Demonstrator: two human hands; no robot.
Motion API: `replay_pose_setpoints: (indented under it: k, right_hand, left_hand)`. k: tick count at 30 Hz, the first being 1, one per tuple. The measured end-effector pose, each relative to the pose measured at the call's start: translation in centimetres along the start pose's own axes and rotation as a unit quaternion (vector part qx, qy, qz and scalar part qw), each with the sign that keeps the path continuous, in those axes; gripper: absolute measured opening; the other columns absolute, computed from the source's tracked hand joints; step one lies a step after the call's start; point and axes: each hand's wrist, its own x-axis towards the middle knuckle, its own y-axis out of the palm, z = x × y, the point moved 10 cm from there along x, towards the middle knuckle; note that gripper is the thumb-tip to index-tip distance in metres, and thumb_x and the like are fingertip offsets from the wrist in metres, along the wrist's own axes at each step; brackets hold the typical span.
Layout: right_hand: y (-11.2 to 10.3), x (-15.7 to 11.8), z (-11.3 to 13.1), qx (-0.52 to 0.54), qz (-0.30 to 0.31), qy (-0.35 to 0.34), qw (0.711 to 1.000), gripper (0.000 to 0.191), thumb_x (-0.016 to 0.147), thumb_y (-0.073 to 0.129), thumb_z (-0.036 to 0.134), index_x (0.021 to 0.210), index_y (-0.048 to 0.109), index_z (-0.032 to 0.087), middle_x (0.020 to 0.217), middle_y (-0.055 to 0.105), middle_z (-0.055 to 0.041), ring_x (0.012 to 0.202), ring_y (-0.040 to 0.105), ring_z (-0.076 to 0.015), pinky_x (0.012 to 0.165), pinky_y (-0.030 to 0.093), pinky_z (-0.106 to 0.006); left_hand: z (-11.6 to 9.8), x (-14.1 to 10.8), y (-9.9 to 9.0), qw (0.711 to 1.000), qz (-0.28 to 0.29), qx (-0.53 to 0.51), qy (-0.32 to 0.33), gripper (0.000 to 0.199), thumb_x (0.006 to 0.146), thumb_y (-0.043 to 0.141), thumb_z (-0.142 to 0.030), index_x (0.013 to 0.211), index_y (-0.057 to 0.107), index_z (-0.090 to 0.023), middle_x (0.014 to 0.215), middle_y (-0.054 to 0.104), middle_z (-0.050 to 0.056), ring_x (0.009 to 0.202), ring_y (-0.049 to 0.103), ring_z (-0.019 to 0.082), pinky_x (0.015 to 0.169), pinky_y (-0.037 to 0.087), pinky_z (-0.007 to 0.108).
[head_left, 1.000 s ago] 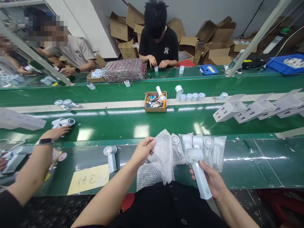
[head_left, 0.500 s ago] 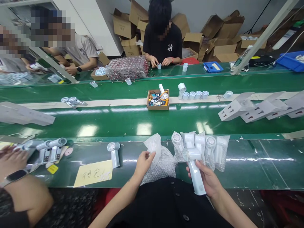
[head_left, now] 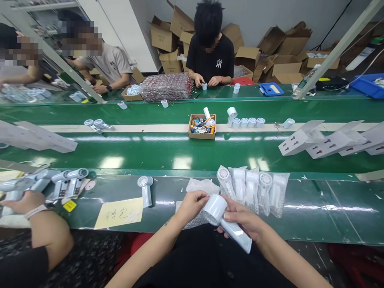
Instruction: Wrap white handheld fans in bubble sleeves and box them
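The fan (head_left: 218, 211) is gripped by its handle in the right hand (head_left: 244, 218), over the table's (head_left: 318, 216) near edge. By its head the left hand (head_left: 190, 206) is placed, fingers bent, grip unclear. Wrapping seems in hand; next, a bubble bag (head_left: 201, 186) should be opened.

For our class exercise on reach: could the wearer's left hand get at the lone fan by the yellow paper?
Probably yes: though the left hand is at the held fan, nothing tall appears to block its way to the lone fan.
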Motion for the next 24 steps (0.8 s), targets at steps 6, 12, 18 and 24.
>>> replay_pose_setpoints:
  k: [6,12,18,24]
  right_hand:
    - [-0.6,-0.1,1.0,-0.029,-0.049,0.005,0.998,0.051,0.064,0.080,0.028,0.107,0.056,0.016,0.083,0.065,-0.0034,0.065,0.068,-0.0196,0.050,0.054,-0.027]
    - [-2.0,-1.5,0.7,-0.035,-0.137,-0.022,0.990,0.052,0.065,0.080,0.033,0.106,0.053,0.018,0.082,0.064,-0.0020,0.062,0.068,-0.0200,0.047,0.052,-0.028]
    - [-1.8,-3.0,1.8,0.044,-0.214,-0.087,0.972,0.064,0.063,0.082,0.030,0.116,0.046,0.023,0.078,0.065,0.0002,0.062,0.067,-0.0210,0.050,0.052,-0.030]
    - [-1.6,-3.7,2.1,0.113,-0.236,-0.104,0.959,0.050,0.058,0.083,0.025,0.100,0.055,0.022,0.068,0.064,0.0035,0.059,0.061,-0.0145,0.055,0.049,-0.025]
  left_hand:
    - [-3.1,-1.0,-0.3,0.988,0.027,-0.148,0.024,0.023,0.073,0.063,-0.037,0.069,0.064,-0.014,0.059,0.057,-0.001,0.056,0.047,0.011,0.057,0.037,0.023]
    - [-8.9,-3.5,0.0,0.962,-0.040,0.081,0.256,0.016,0.087,0.049,-0.023,0.077,0.060,-0.016,0.070,0.059,0.002,0.068,0.052,0.014,0.064,0.042,0.026]
    - [-12.5,-7.9,2.7,0.808,-0.070,0.309,0.497,0.026,0.084,0.038,-0.003,0.094,0.058,-0.015,0.078,0.059,0.007,0.074,0.050,0.018,0.068,0.045,0.032]
    - [-12.7,-7.8,4.7,0.853,-0.038,0.250,0.456,0.020,0.088,0.039,-0.007,0.099,0.051,-0.018,0.081,0.059,0.006,0.076,0.053,0.017,0.070,0.047,0.031]
